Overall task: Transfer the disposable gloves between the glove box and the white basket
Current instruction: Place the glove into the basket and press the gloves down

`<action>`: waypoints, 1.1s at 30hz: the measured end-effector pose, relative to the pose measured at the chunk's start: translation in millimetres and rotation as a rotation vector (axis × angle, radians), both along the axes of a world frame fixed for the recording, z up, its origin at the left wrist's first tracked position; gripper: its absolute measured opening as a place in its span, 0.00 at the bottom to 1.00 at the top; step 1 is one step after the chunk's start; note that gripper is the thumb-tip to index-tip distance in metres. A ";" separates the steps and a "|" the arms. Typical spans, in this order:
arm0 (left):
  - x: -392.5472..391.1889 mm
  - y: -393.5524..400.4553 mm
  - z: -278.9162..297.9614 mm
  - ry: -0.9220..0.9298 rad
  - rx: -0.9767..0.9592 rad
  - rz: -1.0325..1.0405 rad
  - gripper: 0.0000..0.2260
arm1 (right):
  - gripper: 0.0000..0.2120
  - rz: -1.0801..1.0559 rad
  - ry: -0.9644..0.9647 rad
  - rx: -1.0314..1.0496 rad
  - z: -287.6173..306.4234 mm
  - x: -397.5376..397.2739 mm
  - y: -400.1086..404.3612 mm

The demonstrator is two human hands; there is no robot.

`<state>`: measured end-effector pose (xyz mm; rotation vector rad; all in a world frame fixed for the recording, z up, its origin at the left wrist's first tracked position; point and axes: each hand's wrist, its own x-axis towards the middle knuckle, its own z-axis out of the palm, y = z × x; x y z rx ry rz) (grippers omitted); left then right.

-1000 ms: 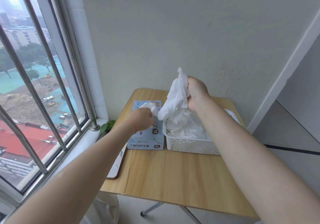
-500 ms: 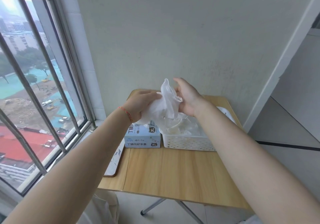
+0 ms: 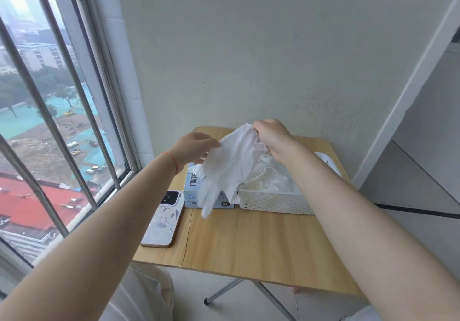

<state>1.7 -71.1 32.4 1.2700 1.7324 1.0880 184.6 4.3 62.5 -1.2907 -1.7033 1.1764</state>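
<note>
Held above the glove box (image 3: 193, 197) and white basket (image 3: 273, 200) on the bench (image 3: 249, 241), the glove (image 3: 229, 166) hangs limp, light and thin, its cuff pinched by the left hand (image 3: 194, 147) and right hand (image 3: 271, 135), likely the surest hold since its fingers dangle free.

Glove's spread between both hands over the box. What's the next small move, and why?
Probably lower the glove toward the glove box: both hands, left and right, pinch its cuff, its fingers hang in front of the box, and the basket holds more gloves.
</note>
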 end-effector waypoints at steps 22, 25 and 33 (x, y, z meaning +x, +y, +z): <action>-9.7 -24.8 -5.2 -0.213 -0.145 -0.333 0.04 | 0.14 -0.079 -0.158 0.401 22.5 -14.4 -10.9; -19.6 -27.0 -14.9 -0.327 -0.095 -0.318 0.10 | 0.15 -0.127 -0.146 0.390 18.3 -15.7 -12.2; -25.8 -12.3 -17.6 -0.524 -0.059 -0.041 0.06 | 0.08 -0.121 -0.326 0.214 6.0 -14.7 -5.9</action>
